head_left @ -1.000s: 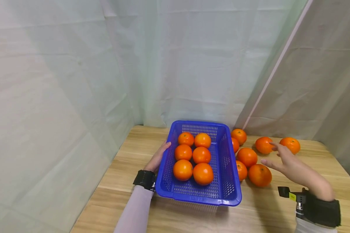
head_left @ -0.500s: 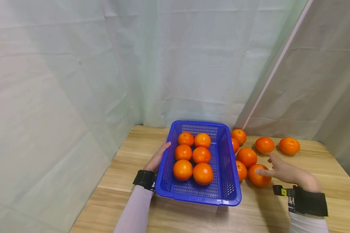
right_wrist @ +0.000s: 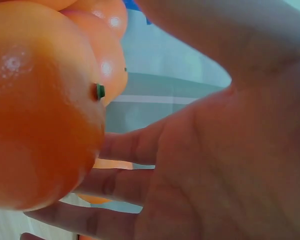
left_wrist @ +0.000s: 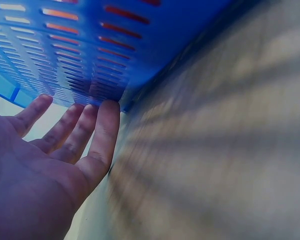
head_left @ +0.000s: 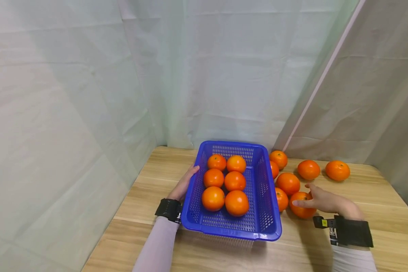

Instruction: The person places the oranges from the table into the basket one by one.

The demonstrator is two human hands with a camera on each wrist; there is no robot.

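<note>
A blue plastic basket (head_left: pixel 229 230) with slotted walls stands mid-table, holding several oranges (head_left: pixel 237 203) in two columns along its left and middle. My left hand (head_left: pixel 183 185) rests at its left side, fingers (left_wrist: pixel 104 132) fairly straight and tips against the slotted wall in the left wrist view. To the right of the basket, my right hand (head_left: pixel 326 201) is around the nearest loose orange (head_left: pixel 300 212), thumb over its near side. In the right wrist view, straight fingers (right_wrist: pixel 120 185) reach behind this orange, and a gap shows between it and the palm.
Several more loose oranges (head_left: pixel 288 184) lie along the basket's right side, some partly hidden by its wall. Two others, a middle orange (head_left: pixel 308 170) and a far-right orange (head_left: pixel 337 170), sit near the back edge. A pale curtain (head_left: pixel 224 75) hangs behind the wooden table (head_left: pixel 139 204).
My right hand has come left and nearer, from beside the back oranges to around the nearest loose orange. The left hand and the basket stay where they were.
</note>
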